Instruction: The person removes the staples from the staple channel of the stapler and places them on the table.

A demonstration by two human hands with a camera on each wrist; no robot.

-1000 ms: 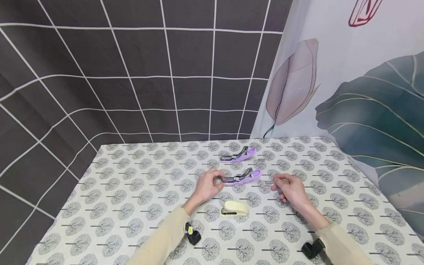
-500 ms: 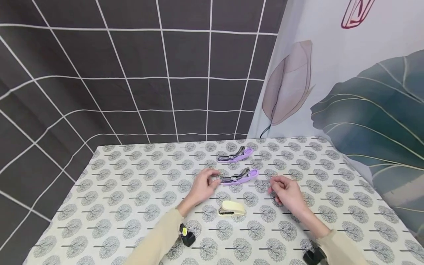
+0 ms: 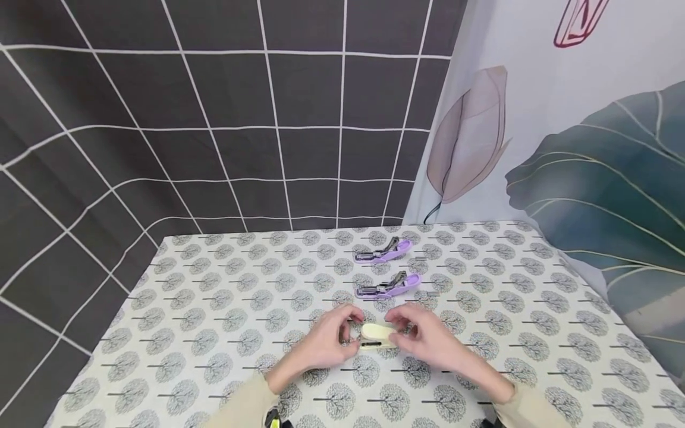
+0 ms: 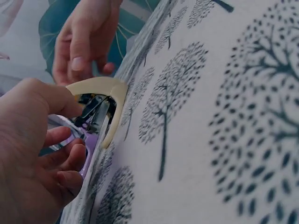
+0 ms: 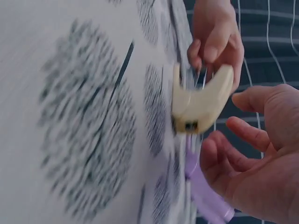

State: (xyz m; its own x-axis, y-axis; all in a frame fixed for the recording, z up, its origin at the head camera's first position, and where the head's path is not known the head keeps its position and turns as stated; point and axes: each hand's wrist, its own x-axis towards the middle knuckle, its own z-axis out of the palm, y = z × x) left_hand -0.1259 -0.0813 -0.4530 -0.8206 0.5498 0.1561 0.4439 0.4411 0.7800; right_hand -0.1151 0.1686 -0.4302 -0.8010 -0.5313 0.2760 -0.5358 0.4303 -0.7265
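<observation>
- My left hand (image 3: pixel 326 342) is by the left end of the cream stapler (image 3: pixel 377 331). The fingers are bent loosely and grip nothing. In the left wrist view the thumb is very close to the stapler, and I cannot tell if it touches.
- My right hand (image 3: pixel 428 340) is by the other end of the stapler. In the right wrist view the fingers are spread apart and hold nothing. The thumb and fingertips are just beside the stapler.
- The cream stapler sits on the tabletop (image 3: pixel 176 362), between my two hands. Dark metal bits show in the gap under its top.
- A purple stapler (image 3: pixel 400 288) lies behind the cream one, with its grey metal parts showing on top.
- One more purple stapler (image 3: pixel 393 254) lies farther back, and its metal parts show too.
- A thin grey strip (image 3: pixel 433 293) lies near the right end of the closer purple stapler. Another thin grey strip (image 3: pixel 421 258) lies near the far one.
- The cloth on the tabletop is white with grey trees all over.
- At the back is a dark curtain (image 3: pixel 305 151) with white lines. To the right is a pale curtain (image 3: pixel 535 95) with big leaves on it.
- My sleeves (image 3: pixel 243 405) are a light tan colour.
</observation>
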